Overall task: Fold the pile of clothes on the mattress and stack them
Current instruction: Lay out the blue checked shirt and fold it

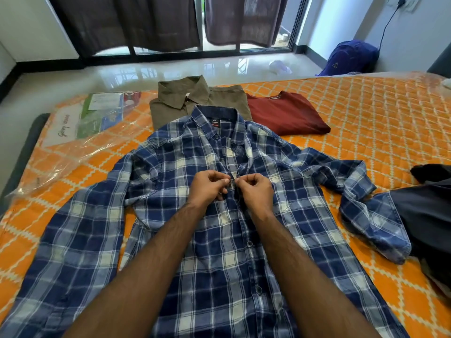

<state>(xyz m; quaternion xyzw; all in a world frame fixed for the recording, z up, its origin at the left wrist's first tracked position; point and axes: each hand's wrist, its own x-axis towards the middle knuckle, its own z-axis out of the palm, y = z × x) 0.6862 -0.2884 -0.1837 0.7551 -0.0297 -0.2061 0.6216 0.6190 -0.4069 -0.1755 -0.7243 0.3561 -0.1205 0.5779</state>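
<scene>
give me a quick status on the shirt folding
Both hands, left hand and right hand, pinching the plaid shirt placket, buttoning. Shirt flat, unfolded. Dark clothes waiting right.

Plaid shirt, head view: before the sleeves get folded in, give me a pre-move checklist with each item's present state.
1. Plaid shirt lies front up on the mattress: ok.
2. Placket fastened: not ok; left hand and right hand pinch it at a chest button, and the collar is open.
3. Lower buttons done: cannot tell.
4. Sleeves flat: not ok; the sleeve on the person's right is bunched against the dark clothes.
5. Stack spot ready: ok; the olive shirt and red shirt lie folded beyond the collar.
</scene>
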